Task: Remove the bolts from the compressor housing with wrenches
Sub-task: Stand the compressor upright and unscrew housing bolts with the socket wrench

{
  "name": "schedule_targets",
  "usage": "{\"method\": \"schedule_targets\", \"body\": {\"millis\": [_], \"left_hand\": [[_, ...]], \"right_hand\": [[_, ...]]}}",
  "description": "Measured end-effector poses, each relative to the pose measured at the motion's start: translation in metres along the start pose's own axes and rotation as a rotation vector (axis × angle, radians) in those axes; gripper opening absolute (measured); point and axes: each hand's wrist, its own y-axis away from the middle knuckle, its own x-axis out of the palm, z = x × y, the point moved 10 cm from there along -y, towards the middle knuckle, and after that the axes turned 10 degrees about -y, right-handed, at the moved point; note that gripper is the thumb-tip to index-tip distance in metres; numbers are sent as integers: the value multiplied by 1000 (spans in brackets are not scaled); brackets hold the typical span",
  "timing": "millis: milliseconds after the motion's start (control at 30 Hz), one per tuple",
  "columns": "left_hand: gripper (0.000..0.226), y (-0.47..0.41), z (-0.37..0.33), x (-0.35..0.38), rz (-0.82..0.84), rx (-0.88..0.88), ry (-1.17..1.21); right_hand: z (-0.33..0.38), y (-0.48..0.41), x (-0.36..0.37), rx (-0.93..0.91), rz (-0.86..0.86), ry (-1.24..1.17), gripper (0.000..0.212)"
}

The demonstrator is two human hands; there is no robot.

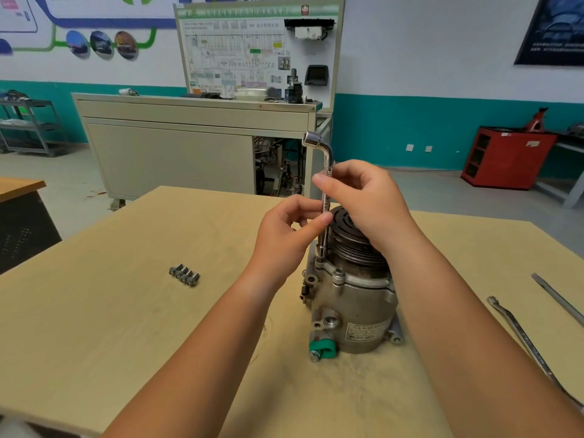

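The grey metal compressor [349, 298] stands upright on the wooden table [126, 311], pulley end up. A chrome L-shaped socket wrench [325, 172] stands vertical with its lower socket seated on the housing's upper left rim. My left hand [284, 235] pinches the wrench shaft low down between thumb and fingers. Higher up, my right hand [360, 197] pinches the shaft just below the bend. Several removed bolts [184, 275] lie in a row on the table to the left. One bolt head [339, 272] shows on the housing's front flange.
A combination wrench [521, 336] and a long flat steel bar [559, 298] lie on the table at the right. Behind the table stands a grey training bench with a wiring display board [252, 52]. A red cabinet [505, 156] sits at the far right.
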Motion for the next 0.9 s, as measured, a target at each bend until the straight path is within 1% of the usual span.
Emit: {"method": "schedule_targets", "body": {"millis": [67,167,267,400,567,767,900], "left_hand": [[16,-1,0,-1,-11,-12,13],[23,-1,2,1,-6,-24,13],[21,0,2,1,-1,-29,11],[10,0,2,3,28,-11,4],[20,3,2,9,98,14,5],[13,1,1,1,0,31,-27],[17,0,0,1,-22,18,-29]], "right_hand": [[-1,0,-2,-1,-23,6,17],[-1,0,-3,-5,-27,36,19],[1,1,-3,-9,-29,66,17],[5,3,-5,-42,-54,88,16],[7,4,0,-18,16,44,14],[3,3,5,7,41,53,19],[3,3,3,3,3,55,19]]}}
